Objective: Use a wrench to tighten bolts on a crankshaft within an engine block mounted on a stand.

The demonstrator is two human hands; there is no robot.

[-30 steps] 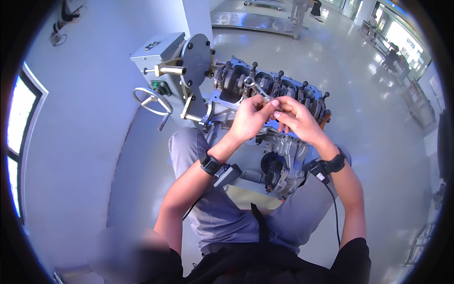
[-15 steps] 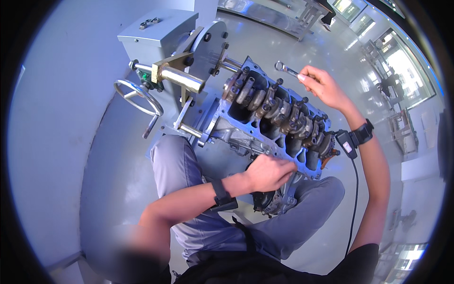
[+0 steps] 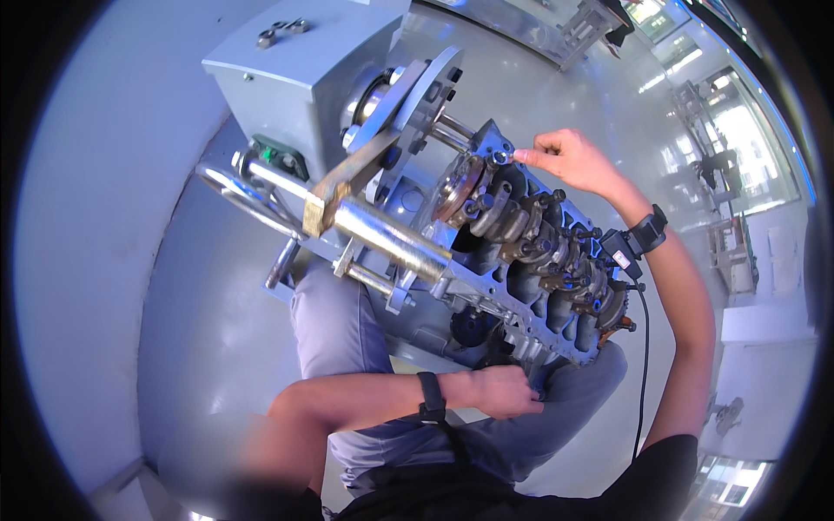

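Note:
An engine block (image 3: 473,282) with its crankshaft (image 3: 530,230) exposed hangs on a grey engine stand, tilted down to the right. My right hand (image 3: 569,162) is closed at the block's far corner, its thumb pointing left. Just past the thumb tip is the shiny ring end of a wrench (image 3: 501,158), against the corner; its handle is hidden by my hand. My left hand (image 3: 508,392) is closed below the block's near side, above my knee. Whatever its fingers might hold is hidden.
The stand's grey box (image 3: 287,65) has several nuts (image 3: 282,32) on top. A handwheel (image 3: 252,200) and a thick metal tube (image 3: 391,239) stick out on the left. A black cable (image 3: 643,373) hangs from the device at my right wrist. Benches stand far behind.
My right hand has brought the wrench left to the block's far corner. My left hand has dropped from the block's near edge to below it. The view has come closer to the stand.

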